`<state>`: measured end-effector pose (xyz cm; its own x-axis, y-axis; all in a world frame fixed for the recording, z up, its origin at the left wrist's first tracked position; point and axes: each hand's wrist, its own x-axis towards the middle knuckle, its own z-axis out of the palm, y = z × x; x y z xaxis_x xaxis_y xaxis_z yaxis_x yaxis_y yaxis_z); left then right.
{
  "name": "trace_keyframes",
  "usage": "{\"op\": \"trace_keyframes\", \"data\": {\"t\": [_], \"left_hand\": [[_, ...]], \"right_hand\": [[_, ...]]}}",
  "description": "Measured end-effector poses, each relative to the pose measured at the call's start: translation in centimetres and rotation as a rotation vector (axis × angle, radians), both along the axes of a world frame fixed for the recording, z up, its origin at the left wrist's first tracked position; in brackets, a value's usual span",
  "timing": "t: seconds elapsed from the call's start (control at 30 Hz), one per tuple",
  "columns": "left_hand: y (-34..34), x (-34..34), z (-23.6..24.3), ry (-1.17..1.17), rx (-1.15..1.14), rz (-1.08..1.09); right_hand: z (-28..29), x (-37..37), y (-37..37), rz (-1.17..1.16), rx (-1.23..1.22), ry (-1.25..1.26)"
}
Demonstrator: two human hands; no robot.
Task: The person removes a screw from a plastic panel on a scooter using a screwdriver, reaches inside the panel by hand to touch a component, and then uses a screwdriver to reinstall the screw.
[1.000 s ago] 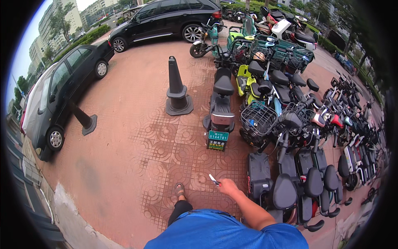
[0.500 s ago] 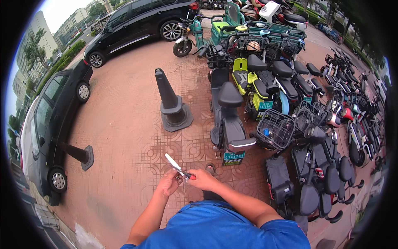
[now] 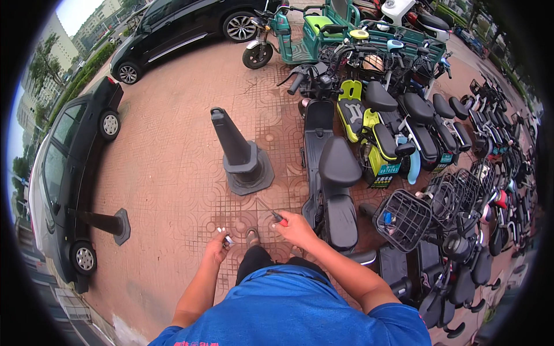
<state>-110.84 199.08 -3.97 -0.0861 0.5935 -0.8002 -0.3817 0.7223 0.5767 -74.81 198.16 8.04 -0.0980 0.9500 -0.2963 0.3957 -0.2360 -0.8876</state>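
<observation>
My right hand (image 3: 297,229) is closed around the red and black handle of a thin-shafted tool that looks like a screwdriver (image 3: 280,218). Its slim dark shaft points forward and left, toward the traffic cone. To the left, my left hand (image 3: 216,248) is closed on small white pieces (image 3: 228,239) sticking out past the fingertips; their exact kind is too small to make out. The two hands are apart, both above the paving in front of my body.
A dark traffic cone (image 3: 234,141) stands ahead, and another cone (image 3: 104,221) lies toward the parked car (image 3: 72,138) at left. A black scooter (image 3: 334,196) is close on my right, beside a wire basket (image 3: 402,219) and rows of bikes. A black car (image 3: 190,29) stands farther off.
My hands have separated, the right moving right and forward with the tool, the left moving left with the white pieces. The longer white strip between them no longer shows. The parked scooters appear closer.
</observation>
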Motion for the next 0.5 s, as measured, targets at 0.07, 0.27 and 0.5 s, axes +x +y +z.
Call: {"op": "trace_keyframes", "data": {"t": [0.07,0.27,0.5], "left_hand": [[4.3,-0.1,-0.7,-0.037,-0.007,-0.018],[18.0,6.8,2.0,-0.256,0.066,-0.25],[29.4,20.0,6.9,-0.516,0.1,-0.505]], "right_hand": [[-1.8,1.6,2.6,-0.099,0.009,-0.046],[-10.9,2.8,7.4,-0.413,-0.094,0.156],[1.2,-2.6,19.3,-0.586,0.158,-0.193]]}}
